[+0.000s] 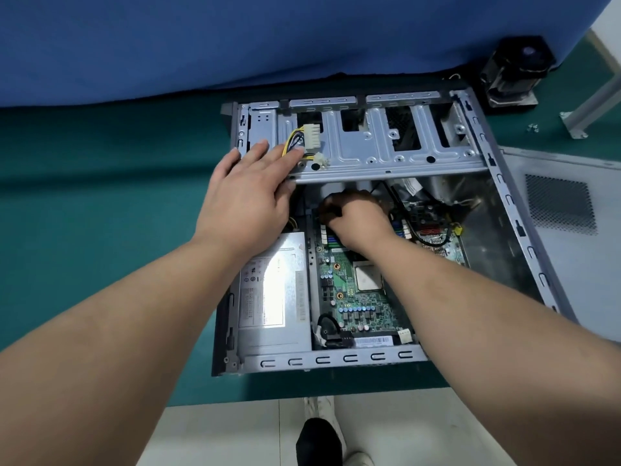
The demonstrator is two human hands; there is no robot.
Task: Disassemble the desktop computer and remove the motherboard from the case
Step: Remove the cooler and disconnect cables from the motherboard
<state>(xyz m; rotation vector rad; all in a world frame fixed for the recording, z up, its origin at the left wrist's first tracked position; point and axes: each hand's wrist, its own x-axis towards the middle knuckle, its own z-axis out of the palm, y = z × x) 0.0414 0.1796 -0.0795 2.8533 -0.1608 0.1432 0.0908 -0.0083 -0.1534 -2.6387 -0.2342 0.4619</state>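
An open desktop case (336, 359) lies flat on a green mat. Its green motherboard (361, 306) sits inside with a bare square processor (368, 277) in the middle. A silver power supply (274, 294) fills the left side. My left hand (250, 193) lies flat with straight fingers on the metal drive cage (403, 153), pressing on yellow and black power cables next to a white connector (312, 136). My right hand (353, 216) reaches under the cage to the board's far edge, fingers curled round something dark that I cannot identify.
The removed side panel (564, 237) lies right of the case. A black cooler with fan (514, 70) stands at the back right beside loose screws (532, 127). Blue cloth (235, 38) covers the back. The mat's front edge meets a tiled floor, with a shoe (319, 438) below.
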